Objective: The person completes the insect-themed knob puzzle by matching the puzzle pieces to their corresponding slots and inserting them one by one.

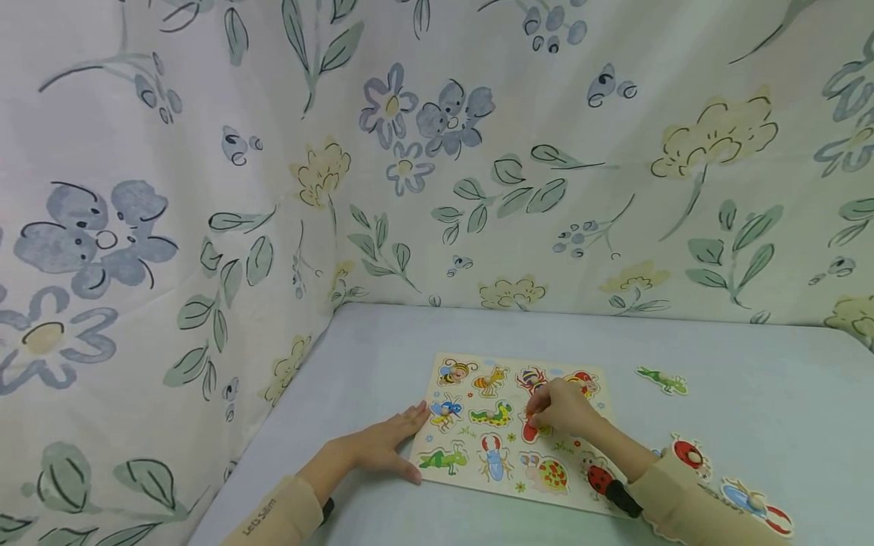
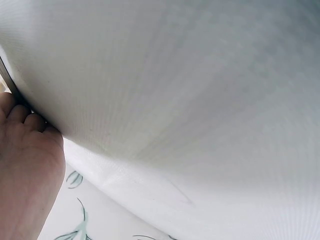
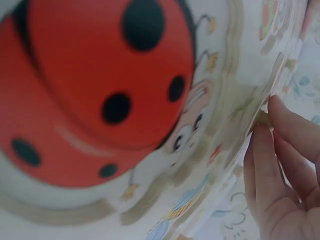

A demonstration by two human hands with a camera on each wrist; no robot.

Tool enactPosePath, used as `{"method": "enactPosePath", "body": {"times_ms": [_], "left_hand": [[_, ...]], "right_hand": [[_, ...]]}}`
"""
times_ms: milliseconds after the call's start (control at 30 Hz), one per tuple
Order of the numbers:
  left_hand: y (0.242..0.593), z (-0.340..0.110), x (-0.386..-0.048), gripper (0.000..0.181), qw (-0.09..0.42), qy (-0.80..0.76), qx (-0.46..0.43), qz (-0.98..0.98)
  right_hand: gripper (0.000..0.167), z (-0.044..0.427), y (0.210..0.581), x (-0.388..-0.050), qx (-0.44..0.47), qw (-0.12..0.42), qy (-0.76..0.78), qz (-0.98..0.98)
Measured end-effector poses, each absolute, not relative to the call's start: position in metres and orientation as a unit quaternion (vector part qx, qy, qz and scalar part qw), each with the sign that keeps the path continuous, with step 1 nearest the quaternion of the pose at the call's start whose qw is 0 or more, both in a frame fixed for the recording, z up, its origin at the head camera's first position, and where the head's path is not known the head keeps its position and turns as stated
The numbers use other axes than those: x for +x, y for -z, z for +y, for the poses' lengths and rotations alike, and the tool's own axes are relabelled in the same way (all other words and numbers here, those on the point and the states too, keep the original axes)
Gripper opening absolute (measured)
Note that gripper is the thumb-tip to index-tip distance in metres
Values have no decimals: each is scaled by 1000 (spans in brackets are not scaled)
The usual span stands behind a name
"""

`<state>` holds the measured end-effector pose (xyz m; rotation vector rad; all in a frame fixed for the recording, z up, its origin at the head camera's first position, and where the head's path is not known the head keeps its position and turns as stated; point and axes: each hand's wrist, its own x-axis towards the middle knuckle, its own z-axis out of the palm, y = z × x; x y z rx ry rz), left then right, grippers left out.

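Observation:
A wooden insect puzzle board [image 1: 471, 491] lies on the table, with pictures of bugs in rows. Against its left edge rests my left hand [image 1: 378, 446], fingers extended and thumb at the front corner; the left wrist view shows part of that hand [image 2: 30, 165] by the edge. My right hand [image 1: 565, 409] is over the board's right half and pinches a small wooden knob [image 3: 262, 119] between thumb and fingers. Below those fingertips shows a red-winged insect piece [image 1: 529, 432], partly hidden by the hand. A large ladybug picture [image 3: 115, 75] fills the right wrist view.
On the table [image 1: 771, 394] right of the board lie a green insect piece [image 1: 664, 380], a red ladybug piece [image 1: 690, 455] and a blue stag beetle piece [image 1: 747, 500]. My right sleeve partly covers this area. A floral curtain [image 1: 546, 227] hangs behind and at the left.

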<state>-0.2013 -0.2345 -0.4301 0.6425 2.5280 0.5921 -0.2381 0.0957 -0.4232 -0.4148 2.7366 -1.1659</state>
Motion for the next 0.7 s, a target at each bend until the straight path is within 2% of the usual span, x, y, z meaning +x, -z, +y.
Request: {"method": "enactPosePath", "body": {"times_ms": [700], "left_hand": [[431,-235,-202,105,234,-216,232,919]], "right_hand": [[11,102,425,-241,-139,82,380,911]]}}
